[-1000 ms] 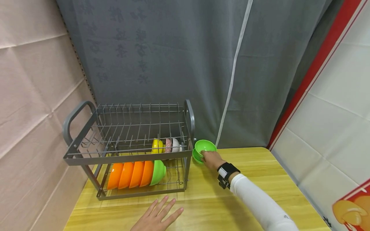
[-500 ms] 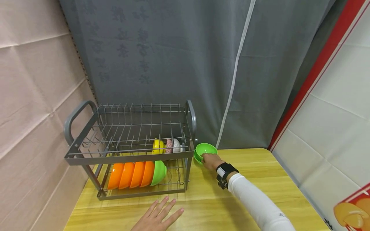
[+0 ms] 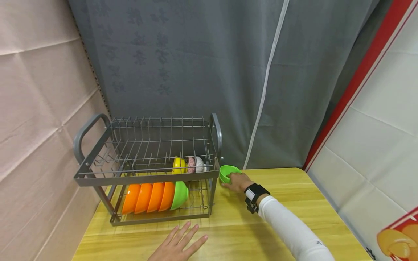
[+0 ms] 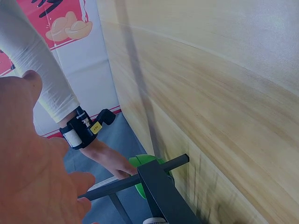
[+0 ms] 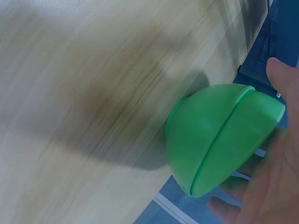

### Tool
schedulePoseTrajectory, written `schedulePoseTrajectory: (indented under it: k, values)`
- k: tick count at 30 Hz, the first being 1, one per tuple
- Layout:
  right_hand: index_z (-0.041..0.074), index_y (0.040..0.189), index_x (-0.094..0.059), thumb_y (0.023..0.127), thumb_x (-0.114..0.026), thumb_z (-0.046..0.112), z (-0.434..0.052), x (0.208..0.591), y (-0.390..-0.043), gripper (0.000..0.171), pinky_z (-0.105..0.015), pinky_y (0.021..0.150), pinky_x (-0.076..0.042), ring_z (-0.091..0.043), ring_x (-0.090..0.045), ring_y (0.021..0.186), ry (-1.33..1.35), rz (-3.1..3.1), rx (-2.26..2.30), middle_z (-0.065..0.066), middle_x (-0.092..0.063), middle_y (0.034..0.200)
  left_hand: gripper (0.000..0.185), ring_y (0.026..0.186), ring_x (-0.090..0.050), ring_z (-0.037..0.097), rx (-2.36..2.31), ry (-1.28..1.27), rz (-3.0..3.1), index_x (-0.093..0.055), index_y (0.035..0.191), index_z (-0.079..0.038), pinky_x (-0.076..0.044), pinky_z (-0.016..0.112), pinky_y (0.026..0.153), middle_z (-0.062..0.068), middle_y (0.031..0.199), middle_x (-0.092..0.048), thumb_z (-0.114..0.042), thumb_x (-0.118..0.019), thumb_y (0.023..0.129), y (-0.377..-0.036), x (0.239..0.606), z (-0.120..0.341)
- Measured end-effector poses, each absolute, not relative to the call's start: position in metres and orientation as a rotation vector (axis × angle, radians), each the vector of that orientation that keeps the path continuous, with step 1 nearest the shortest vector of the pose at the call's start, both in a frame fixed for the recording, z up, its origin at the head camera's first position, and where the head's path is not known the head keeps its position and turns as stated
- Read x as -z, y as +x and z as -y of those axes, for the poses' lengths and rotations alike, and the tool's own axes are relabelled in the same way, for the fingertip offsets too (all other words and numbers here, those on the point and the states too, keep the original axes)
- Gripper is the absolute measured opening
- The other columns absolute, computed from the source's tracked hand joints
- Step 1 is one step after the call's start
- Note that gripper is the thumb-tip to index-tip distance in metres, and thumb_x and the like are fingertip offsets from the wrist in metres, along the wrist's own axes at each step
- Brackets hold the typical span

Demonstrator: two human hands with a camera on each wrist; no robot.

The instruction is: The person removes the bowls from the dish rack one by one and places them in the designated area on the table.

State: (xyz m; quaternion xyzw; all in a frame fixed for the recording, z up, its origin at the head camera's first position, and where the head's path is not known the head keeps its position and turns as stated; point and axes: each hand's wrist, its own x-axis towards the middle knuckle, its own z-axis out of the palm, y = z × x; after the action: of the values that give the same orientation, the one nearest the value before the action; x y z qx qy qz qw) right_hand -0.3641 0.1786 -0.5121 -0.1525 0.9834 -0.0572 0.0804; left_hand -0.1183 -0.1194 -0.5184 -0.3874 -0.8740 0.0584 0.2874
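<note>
Two green bowls (image 5: 205,130), one nested in the other, stand on the table just right of the dish rack. My right hand (image 3: 239,181) is at the near right side of these bowls (image 3: 225,177). In the right wrist view its thumb (image 5: 282,74) is spread away from the bowls, and the fingers are loosely bent near the rim, partly hidden behind it. My left hand (image 3: 176,244) is low in the head view, fingers straight and spread, holding nothing, in front of the rack. The left wrist view shows the left palm (image 4: 32,158) large at the left.
A grey two-tier dish rack (image 3: 147,179) stands on the wooden table (image 3: 281,203). On its lower tier, several orange bowls (image 3: 143,198) and a green bowl (image 3: 180,195) stand on edge. Behind them are smaller yellow (image 3: 177,166), pink and white bowls. A grey curtain (image 3: 183,65) hangs behind.
My right hand has lowered the upper green bowl into the other green bowl, and its thumb now stands apart from them. The left hand stays where it was.
</note>
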Motion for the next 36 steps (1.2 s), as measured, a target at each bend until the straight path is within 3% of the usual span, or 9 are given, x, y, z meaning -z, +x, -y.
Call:
schedulePoseTrajectory:
  k: [3,6,9,10,12,16,23,28,36]
  values:
    - [0.006,0.137,-0.062,0.097,-0.059,0.054,-0.180,0.510,-0.363,0.063,-0.054,0.104,-0.049,-0.035,-0.063,0.122,-0.467,-2.956,0.189,-0.014,-0.067,0.134,0.071,0.137,-0.054,0.019,-0.162,-1.021,2.332,-0.039,0.154,-0.039,0.021,0.034,0.127,-0.005,0.148,-0.058,-0.078,-0.030,0.095,-0.118,0.519,0.119]
    - [0.006,0.140,-0.060,0.097,-0.059,0.054,-0.180,0.507,-0.362,0.064,-0.054,0.105,-0.049,-0.037,-0.061,0.126,-0.485,-2.968,0.183,-0.016,-0.066,0.135,0.071,0.158,-0.022,0.017,-0.161,-1.010,2.327,-0.039,0.153,-0.039,0.020,0.034,0.127,-0.006,0.148,-0.058,-0.078,-0.030,0.095,-0.117,0.520,0.119]
    - [0.007,0.144,-0.055,0.097,-0.058,0.055,-0.181,0.503,-0.360,0.067,-0.055,0.108,-0.047,-0.039,-0.058,0.129,-0.498,-2.969,0.179,-0.018,-0.062,0.140,0.070,0.159,0.011,0.018,-0.152,-1.016,2.323,-0.041,0.152,-0.039,0.020,0.034,0.127,-0.005,0.149,-0.057,-0.078,-0.030,0.095,-0.117,0.520,0.119]
    - [0.007,0.146,-0.053,0.098,-0.057,0.056,-0.182,0.501,-0.359,0.068,-0.055,0.110,-0.045,-0.041,-0.055,0.132,-0.504,-2.971,0.176,-0.020,-0.060,0.142,0.070,0.159,0.010,0.018,-0.152,-1.017,2.321,-0.042,0.152,-0.039,0.020,0.034,0.127,-0.005,0.149,-0.057,-0.078,-0.030,0.095,-0.117,0.520,0.119]
    - [0.007,0.149,-0.049,0.098,-0.056,0.056,-0.182,0.497,-0.357,0.071,-0.057,0.116,-0.039,-0.044,-0.049,0.138,-0.512,-2.971,0.192,-0.023,-0.053,0.148,0.070,0.160,-0.014,0.018,-0.151,-1.023,2.319,-0.043,0.151,-0.038,0.020,0.035,0.127,-0.005,0.150,-0.056,-0.078,-0.030,0.095,-0.117,0.519,0.119]
    - [0.008,0.153,-0.044,0.098,-0.056,0.057,-0.185,0.491,-0.351,0.075,-0.060,0.122,-0.030,-0.047,-0.036,0.147,-0.550,-2.988,0.222,-0.026,-0.042,0.157,0.070,0.134,-0.057,0.022,-0.145,-1.034,2.325,-0.044,0.151,-0.037,0.021,0.035,0.126,-0.004,0.151,-0.055,-0.078,-0.031,0.095,-0.117,0.518,0.119]
    - [0.012,0.155,-0.041,0.100,-0.054,0.055,-0.190,0.481,-0.336,0.072,-0.066,0.122,-0.023,-0.048,-0.028,0.151,-0.643,-3.023,0.285,-0.025,-0.033,0.162,0.072,0.150,-0.038,0.017,-0.166,-1.023,2.350,-0.036,0.155,-0.039,0.023,0.034,0.125,-0.004,0.150,-0.055,-0.078,-0.030,0.095,-0.115,0.517,0.119]
    - [0.013,0.155,-0.042,0.101,-0.052,0.054,-0.191,0.474,-0.324,0.068,-0.068,0.122,-0.021,-0.049,-0.027,0.151,-0.705,-3.052,0.296,-0.023,-0.033,0.163,0.073,0.134,-0.057,0.020,-0.168,-1.028,2.355,-0.039,0.154,-0.038,0.024,0.034,0.125,-0.004,0.150,-0.056,-0.079,-0.030,0.094,-0.115,0.516,0.120]
    - [0.014,0.157,-0.038,0.099,-0.055,0.055,-0.191,0.469,-0.306,0.073,-0.067,0.123,-0.018,-0.050,-0.026,0.151,-0.786,-3.080,0.279,-0.022,-0.032,0.163,0.074,0.132,-0.060,0.023,-0.152,-1.020,2.361,-0.042,0.153,-0.037,0.023,0.035,0.125,0.000,0.152,-0.054,-0.080,-0.029,0.094,-0.119,0.517,0.123]
